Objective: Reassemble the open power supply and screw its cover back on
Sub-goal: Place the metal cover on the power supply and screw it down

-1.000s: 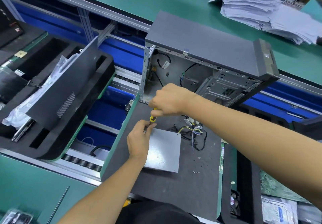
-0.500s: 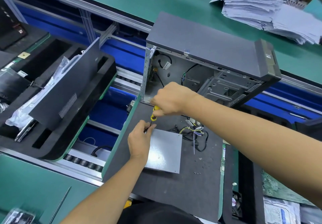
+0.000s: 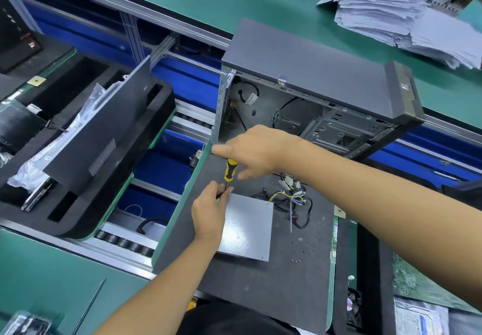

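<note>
Two hands meet at the near-left corner of the power supply (image 3: 245, 227), a flat silver metal box lying on the dark mat (image 3: 273, 282) of the desk. One, the left hand (image 3: 208, 210), rests on that corner with thumb and fingertips pinched around the thin shaft of the screwdriver (image 3: 230, 169) right at the cover's edge. Above it, the right hand (image 3: 257, 149) is over the yellow-and-black handle with fingers spread and blurred — whether it actually grips the handle I cannot tell. The screwdriver stands nearly upright, tip down at the corner. Just beside the box, to its right, lies a tangle of wires (image 3: 292, 199) with white connectors. Behind stands an open computer case (image 3: 313, 86), its inside facing the person. Small screws (image 3: 296, 261) lie loose on the mat near the box's front-right corner.
</note>
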`<action>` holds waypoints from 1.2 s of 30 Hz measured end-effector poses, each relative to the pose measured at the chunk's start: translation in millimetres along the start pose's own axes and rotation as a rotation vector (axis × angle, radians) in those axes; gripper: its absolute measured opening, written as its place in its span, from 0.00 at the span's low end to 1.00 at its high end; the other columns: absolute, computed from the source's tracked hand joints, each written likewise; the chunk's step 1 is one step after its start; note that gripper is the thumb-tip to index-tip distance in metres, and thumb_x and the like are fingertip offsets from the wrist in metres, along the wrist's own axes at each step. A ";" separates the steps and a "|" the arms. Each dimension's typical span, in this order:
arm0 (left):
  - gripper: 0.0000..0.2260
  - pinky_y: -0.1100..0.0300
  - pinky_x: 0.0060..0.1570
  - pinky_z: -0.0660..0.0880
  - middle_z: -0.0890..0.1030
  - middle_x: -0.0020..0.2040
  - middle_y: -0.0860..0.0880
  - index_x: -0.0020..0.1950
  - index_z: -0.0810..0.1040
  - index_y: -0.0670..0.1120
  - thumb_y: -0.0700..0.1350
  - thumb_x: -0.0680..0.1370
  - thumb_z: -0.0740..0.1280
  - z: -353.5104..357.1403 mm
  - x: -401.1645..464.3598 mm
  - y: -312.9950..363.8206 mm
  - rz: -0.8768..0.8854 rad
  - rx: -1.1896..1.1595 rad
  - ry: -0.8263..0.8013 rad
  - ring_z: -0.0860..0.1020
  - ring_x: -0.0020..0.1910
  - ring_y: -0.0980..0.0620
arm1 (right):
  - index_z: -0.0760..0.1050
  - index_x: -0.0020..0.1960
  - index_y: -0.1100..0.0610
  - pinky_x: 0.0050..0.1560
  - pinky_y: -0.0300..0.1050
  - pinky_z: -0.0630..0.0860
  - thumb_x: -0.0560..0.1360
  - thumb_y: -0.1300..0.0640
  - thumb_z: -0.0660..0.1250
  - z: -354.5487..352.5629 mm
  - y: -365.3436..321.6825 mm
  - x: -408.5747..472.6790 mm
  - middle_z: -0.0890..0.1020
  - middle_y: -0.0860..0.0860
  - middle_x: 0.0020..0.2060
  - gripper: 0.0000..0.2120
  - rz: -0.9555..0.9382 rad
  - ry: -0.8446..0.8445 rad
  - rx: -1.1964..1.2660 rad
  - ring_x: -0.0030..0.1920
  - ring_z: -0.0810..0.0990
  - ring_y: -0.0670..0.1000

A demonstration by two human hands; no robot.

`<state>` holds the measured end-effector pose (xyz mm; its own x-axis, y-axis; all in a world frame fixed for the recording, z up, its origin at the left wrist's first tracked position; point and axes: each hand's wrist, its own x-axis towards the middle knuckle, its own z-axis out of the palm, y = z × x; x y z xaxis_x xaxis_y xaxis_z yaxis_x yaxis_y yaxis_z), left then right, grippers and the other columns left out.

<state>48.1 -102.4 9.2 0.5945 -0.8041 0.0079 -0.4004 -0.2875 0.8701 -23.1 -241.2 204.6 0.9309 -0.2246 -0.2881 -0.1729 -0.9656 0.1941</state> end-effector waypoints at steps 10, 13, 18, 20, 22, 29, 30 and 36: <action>0.15 0.48 0.33 0.76 0.78 0.33 0.53 0.38 0.73 0.46 0.49 0.77 0.76 -1.6 -0.4 1.6 0.022 -0.045 0.013 0.75 0.33 0.46 | 0.65 0.48 0.53 0.27 0.43 0.53 0.77 0.42 0.60 9.3 -11.6 5.8 0.68 0.51 0.29 0.15 0.053 -0.011 -0.092 0.25 0.61 0.51; 0.15 0.50 0.33 0.76 0.81 0.36 0.55 0.38 0.73 0.47 0.49 0.77 0.75 -1.9 -0.3 2.1 0.040 -0.019 0.015 0.77 0.34 0.51 | 0.66 0.61 0.50 0.30 0.45 0.58 0.75 0.45 0.67 5.7 -6.3 1.8 0.71 0.49 0.40 0.19 -0.067 0.016 -0.019 0.27 0.59 0.51; 0.14 0.52 0.31 0.75 0.80 0.35 0.55 0.39 0.75 0.46 0.49 0.77 0.76 -2.2 0.2 1.3 0.072 0.028 0.024 0.75 0.32 0.51 | 0.68 0.60 0.50 0.29 0.46 0.56 0.73 0.61 0.65 -0.9 -2.2 -2.0 0.72 0.51 0.46 0.18 -0.159 -0.038 -0.108 0.27 0.56 0.48; 0.14 0.53 0.30 0.73 0.78 0.34 0.55 0.38 0.74 0.46 0.49 0.77 0.76 -1.5 0.2 1.0 0.073 0.027 0.028 0.74 0.31 0.50 | 0.68 0.56 0.51 0.28 0.45 0.50 0.74 0.62 0.65 -1.3 -1.1 -2.7 0.68 0.50 0.44 0.14 -0.137 -0.043 -0.111 0.27 0.58 0.50; 0.12 0.54 0.33 0.74 0.79 0.35 0.56 0.40 0.76 0.47 0.50 0.77 0.76 -0.7 -0.1 1.0 0.037 -0.012 0.016 0.76 0.34 0.52 | 0.63 0.49 0.51 0.27 0.45 0.49 0.77 0.57 0.66 -1.3 -0.3 -1.9 0.69 0.50 0.40 0.10 -0.095 -0.049 -0.092 0.27 0.61 0.53; 0.11 0.50 0.36 0.77 0.78 0.35 0.54 0.40 0.77 0.46 0.47 0.76 0.78 -0.1 0.3 -1.7 0.041 -0.098 0.015 0.78 0.36 0.51 | 0.70 0.41 0.56 0.28 0.44 0.53 0.80 0.41 0.55 11.4 -15.5 4.4 0.67 0.52 0.28 0.19 0.109 -0.068 -0.122 0.25 0.61 0.53; 0.12 0.47 0.35 0.77 0.78 0.35 0.52 0.39 0.77 0.45 0.47 0.76 0.77 0.5 0.7 -3.1 0.036 -0.087 0.018 0.78 0.35 0.47 | 0.69 0.42 0.55 0.28 0.44 0.53 0.79 0.40 0.56 12.3 -15.7 3.9 0.66 0.51 0.28 0.19 0.114 -0.060 -0.109 0.25 0.61 0.52; 0.13 0.46 0.35 0.77 0.82 0.37 0.52 0.40 0.76 0.43 0.47 0.76 0.76 -0.2 0.8 -2.2 0.054 -0.037 0.031 0.79 0.35 0.48 | 0.56 0.60 0.46 0.28 0.44 0.50 0.75 0.51 0.67 1.1 -1.9 -7.1 0.66 0.48 0.39 0.21 -0.047 -0.017 -0.037 0.25 0.57 0.50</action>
<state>49.7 -102.3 7.4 0.5943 -0.8012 0.0695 -0.4065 -0.2246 0.8856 -29.8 -237.9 205.3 0.9320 -0.1819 -0.3134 -0.1170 -0.9696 0.2148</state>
